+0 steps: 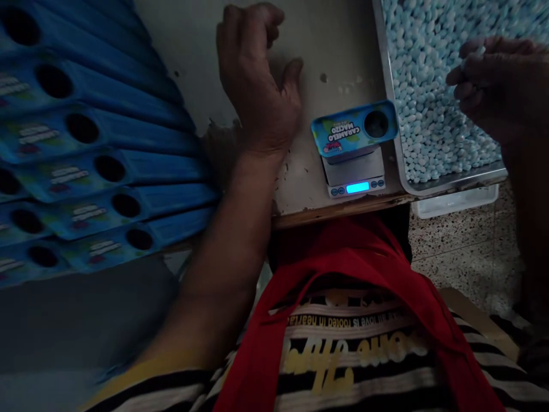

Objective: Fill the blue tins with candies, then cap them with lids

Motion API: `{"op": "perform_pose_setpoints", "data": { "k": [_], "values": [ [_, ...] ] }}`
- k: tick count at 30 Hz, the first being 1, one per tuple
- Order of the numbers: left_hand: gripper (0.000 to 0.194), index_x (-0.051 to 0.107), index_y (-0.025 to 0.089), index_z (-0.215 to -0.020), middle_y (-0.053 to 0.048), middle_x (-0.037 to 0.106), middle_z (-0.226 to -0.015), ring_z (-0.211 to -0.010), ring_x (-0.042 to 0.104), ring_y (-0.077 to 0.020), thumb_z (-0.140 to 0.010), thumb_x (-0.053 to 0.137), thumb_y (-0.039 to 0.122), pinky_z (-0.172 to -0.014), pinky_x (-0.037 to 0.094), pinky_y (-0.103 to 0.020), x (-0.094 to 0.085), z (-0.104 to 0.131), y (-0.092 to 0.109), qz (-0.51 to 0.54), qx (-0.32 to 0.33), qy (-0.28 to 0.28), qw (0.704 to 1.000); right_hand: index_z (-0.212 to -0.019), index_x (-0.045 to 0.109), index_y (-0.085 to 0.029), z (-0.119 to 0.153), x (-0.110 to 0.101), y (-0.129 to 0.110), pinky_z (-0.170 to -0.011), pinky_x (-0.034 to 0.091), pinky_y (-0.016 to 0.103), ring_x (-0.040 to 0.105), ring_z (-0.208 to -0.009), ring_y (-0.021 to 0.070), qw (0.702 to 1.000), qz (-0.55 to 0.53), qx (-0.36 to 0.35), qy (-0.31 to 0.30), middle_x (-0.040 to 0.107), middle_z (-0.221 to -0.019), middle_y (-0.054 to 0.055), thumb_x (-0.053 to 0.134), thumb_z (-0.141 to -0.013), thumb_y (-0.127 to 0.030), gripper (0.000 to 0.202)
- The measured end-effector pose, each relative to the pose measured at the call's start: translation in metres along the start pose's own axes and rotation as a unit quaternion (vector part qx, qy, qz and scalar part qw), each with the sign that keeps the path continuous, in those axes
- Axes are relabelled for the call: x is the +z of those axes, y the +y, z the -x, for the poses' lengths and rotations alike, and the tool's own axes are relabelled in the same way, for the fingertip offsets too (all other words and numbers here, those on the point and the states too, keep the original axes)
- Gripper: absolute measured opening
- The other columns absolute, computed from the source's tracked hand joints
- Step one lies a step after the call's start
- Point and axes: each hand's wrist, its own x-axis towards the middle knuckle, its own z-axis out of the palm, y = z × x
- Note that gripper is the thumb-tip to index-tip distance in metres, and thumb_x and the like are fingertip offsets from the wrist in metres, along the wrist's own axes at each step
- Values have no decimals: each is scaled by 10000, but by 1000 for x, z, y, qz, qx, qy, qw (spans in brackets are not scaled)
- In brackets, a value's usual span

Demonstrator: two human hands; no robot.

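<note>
A blue box (343,133) with a round dark window stands on the small scale (355,171), whose display glows blue. My left hand (259,80) is over the pale table, left of the box, its fingers loosely curled and apart, with nothing seen in it. At the right, my right hand (493,80) is above the metal tray (391,103) of pale blue and white candies (433,114). Its fingertips are pinched together on a small pale candy (479,51).
Several blue boxes (86,129) with round windows are stacked at the left. The worn wooden table edge (334,213) runs just in front of my body. Below the tray, a white plastic container (458,203) shows over the speckled floor (463,246).
</note>
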Motion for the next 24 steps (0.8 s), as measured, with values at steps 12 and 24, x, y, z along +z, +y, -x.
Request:
{"op": "perform_pose_setpoints", "data": {
  "k": [12,24],
  "values": [
    [284,693,234,-1260,-72,666,-1140,-1103,661,-258,-989,755,295,-1055,532,-445,3,4,-8,87,134,97,982,-830,801,-217,13,5,0,-567,537,142,695,-639,62,996,-49,-38,-57,781,-760,-21,535,-886,85,407],
    [693,543,383,-1437,-50,743,-1320,-1281,741,-310,-887,818,704,-1075,637,-470,-36,103,79,119,-34,-89,988,-871,795,-239,3,45,2,-881,589,284,715,-865,134,966,45,-245,73,782,-865,-23,826,-914,-128,123]
  ]
}}
